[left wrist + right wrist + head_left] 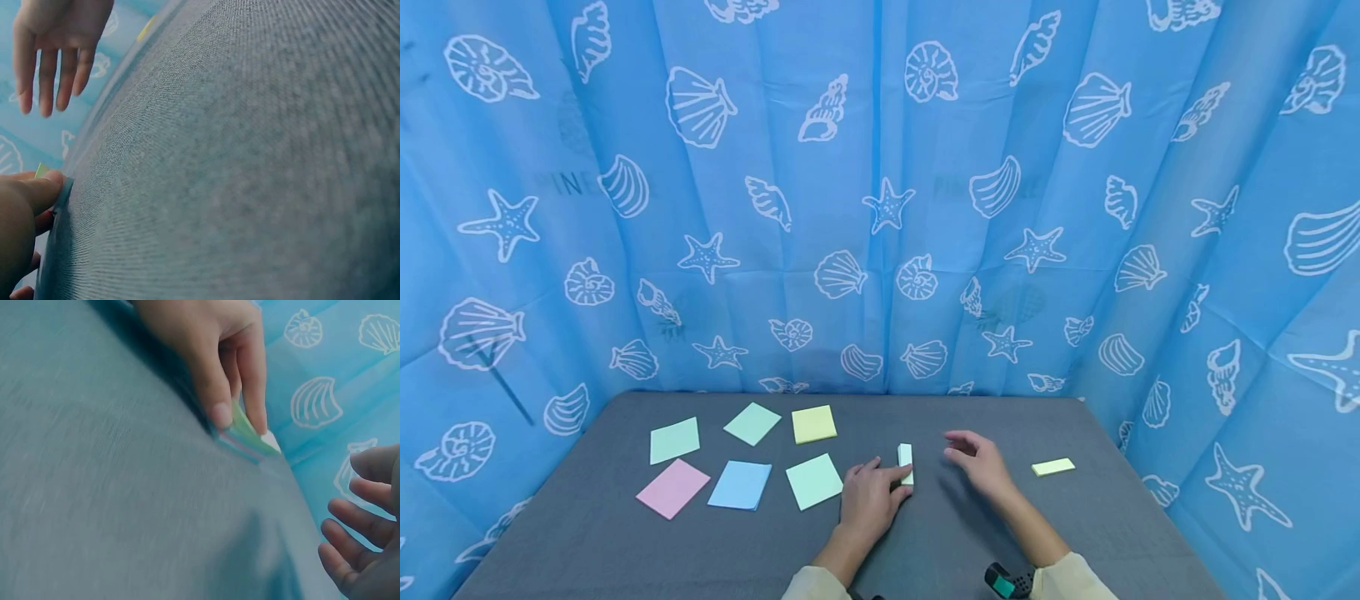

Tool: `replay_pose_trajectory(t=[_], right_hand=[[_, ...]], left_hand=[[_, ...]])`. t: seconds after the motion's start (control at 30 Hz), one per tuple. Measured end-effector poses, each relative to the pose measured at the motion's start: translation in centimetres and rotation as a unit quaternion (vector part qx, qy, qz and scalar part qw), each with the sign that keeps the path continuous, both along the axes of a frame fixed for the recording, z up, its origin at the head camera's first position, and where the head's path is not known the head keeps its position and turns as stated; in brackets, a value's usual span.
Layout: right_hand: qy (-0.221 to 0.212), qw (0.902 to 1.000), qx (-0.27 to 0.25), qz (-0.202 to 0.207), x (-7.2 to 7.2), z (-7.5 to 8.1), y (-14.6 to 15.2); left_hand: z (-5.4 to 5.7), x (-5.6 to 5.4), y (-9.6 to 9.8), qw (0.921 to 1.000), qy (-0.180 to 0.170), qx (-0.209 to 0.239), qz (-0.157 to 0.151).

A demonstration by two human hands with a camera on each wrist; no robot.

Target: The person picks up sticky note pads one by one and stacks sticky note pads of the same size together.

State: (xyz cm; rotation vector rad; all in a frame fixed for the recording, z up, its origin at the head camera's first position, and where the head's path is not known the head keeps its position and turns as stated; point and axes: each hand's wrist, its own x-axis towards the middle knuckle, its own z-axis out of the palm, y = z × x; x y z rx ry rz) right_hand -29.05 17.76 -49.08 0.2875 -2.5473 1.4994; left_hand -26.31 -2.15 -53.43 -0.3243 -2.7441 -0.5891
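Note:
A narrow, pale green sticky-note pad (pixel 906 455) lies near the middle of the table. My left hand (pixel 867 500) pinches its near part between thumb and index finger. From the right wrist view, layers of green, pink and blue show along the edge of the pad (pixel 242 445). My right hand (pixel 983 470) hovers to the right of the pad, apart from it, holding nothing. Its fingers are relaxed and spread in the right wrist view, where the same right hand (pixel 362 540) is seen at the side. In the left wrist view my left thumb (pixel 49 187) partly hides the pad.
Square sticky notes lie on the left: a pink one (pixel 673 489), a blue one (pixel 740 485), a yellow one (pixel 814 424) and several green ones (pixel 814 482). A narrow yellow pad (pixel 1053 467) rests at right. A shell-patterned curtain (pixel 887 275) surrounds the grey table (pixel 730 554).

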Motion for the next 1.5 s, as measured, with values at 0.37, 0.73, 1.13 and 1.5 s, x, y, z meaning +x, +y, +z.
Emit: replay_pose_trajectory(t=[0.37, 0.73, 1.13, 1.5], right_hand=[[0.128, 0.9769, 0.171, -0.007, 1.2, -1.2, 3.5], [0.083, 0.9695, 0.221, -0.065, 1.6, -2.1, 7.8], [0.019, 0.9574, 0.261, -0.122, 1.7, -2.8, 10.7], [-0.051, 0.9290, 0.309, -0.197, 0.7, -2.7, 12.2]], left_hand=[[-0.3, 0.1, -0.2, 0.9997, 0.011, 0.018, -0.008], [-0.2, 0.1, -0.2, 0.9997, 0.002, 0.022, -0.006], [-0.2, 0.0, -0.2, 0.9996, -0.005, 0.026, -0.006], [-0.3, 0.0, -0.2, 0.9996, 0.002, 0.026, -0.005]])
